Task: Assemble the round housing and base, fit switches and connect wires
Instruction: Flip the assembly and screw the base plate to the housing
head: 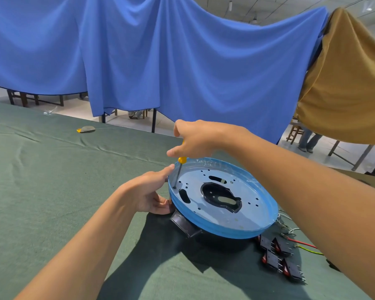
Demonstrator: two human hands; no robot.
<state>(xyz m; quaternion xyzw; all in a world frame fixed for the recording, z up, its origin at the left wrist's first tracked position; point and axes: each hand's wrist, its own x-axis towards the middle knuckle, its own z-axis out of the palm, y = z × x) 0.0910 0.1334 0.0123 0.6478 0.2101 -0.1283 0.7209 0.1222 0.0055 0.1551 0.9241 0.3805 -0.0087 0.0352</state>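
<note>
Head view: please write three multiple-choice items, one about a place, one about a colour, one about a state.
1. Where does the screwdriver tip touch the plate?
A. centre
B. near its left rim
C. right rim

2. What colour is the screwdriver handle?
A. yellow
B. red
C. black

3. What does the left hand do?
A. lies flat on the cloth
B. holds a switch
C. steadies the housing edge

Answers: 1 B, the shaft meets a hole by the left rim. 2 A, yellow shows under the right hand. 3 C, its fingers grip the rim.
</note>
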